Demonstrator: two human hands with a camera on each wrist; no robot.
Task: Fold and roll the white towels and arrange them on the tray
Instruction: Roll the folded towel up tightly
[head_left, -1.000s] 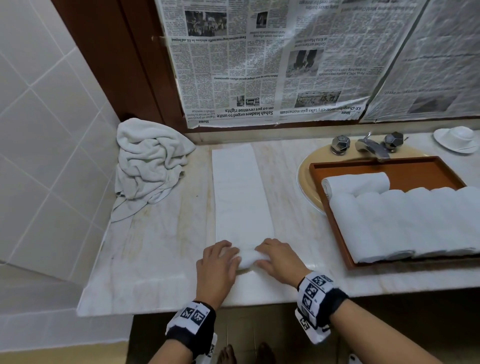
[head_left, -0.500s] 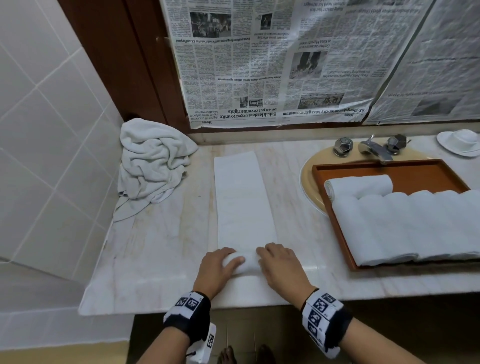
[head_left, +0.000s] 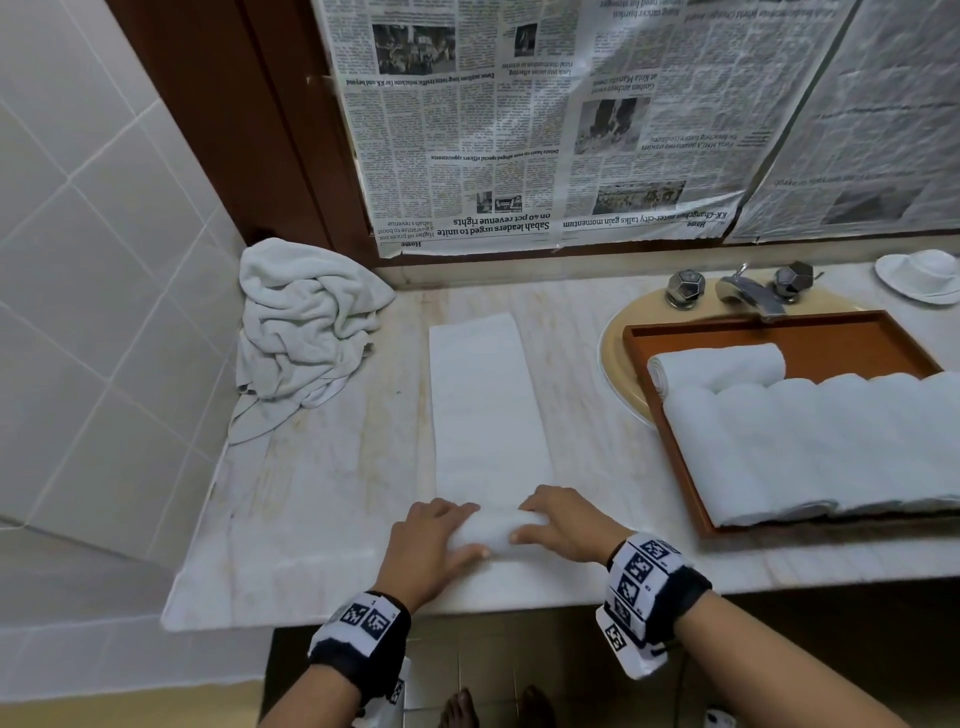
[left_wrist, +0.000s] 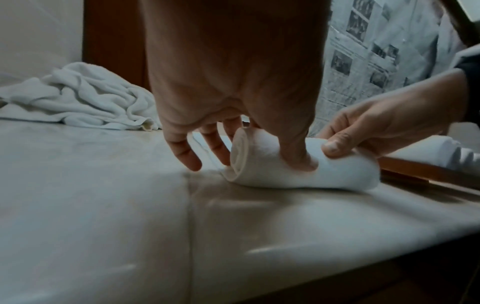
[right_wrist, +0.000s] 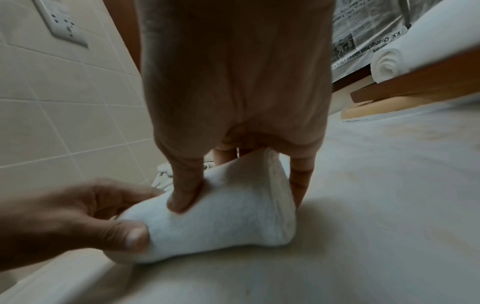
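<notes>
A long folded white towel lies on the marble counter, its near end rolled into a short cylinder. My left hand grips the roll's left end, thumb on the near side, fingers curled over the top. My right hand grips the right end the same way. A brown tray at the right holds several rolled white towels, one laid crosswise behind them.
A crumpled pile of white towels sits in the back left corner against the tiled wall. The tray rests over a sink with a chrome tap. A white dish stands far right. Newspaper covers the wall behind.
Both hands have turned the roll forward, away from me; the roll has grown thicker and the flat strip shorter. The head view has shifted slightly.
</notes>
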